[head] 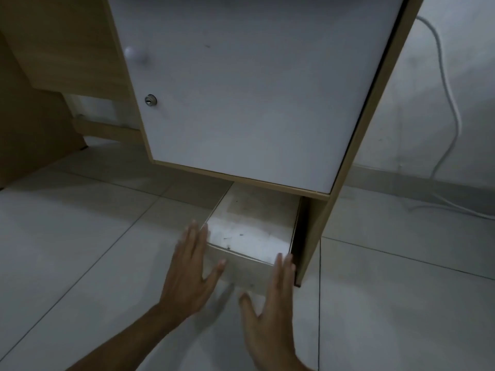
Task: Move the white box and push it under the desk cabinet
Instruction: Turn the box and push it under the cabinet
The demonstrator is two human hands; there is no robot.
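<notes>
Head view, hands first. Left hand (187,274): flat and spread, fingers straight, laid along the left near corner of the white box (249,236), thumb against its front face. Right hand (270,317): likewise flat and spread, fingertips at the right near corner of the box, thumb splayed to the left; neither hand grips anything. Both forearms enter from the lower edge of the frame.

White box: cardboard, scuffed and marked on its top face, resting on the floor (93,236). Its far part lies beneath the desk cabinet (254,89); its near part sticks out in front. Its right side runs just beside the cabinet's wooden side panel (356,145).

Desk cabinet: white door in a light wood frame, raised off the floor, with a round white knob (130,52) and a metal keyhole lock (150,100) near the door's left edge.

Floor: large pale tiles with dark joints.

To the left, brown board panels (34,124) of the desk stand in shadow. To the right, a white cable (452,108) hangs down the wall (471,62) and trails onto the floor. Lighting is dim throughout.
</notes>
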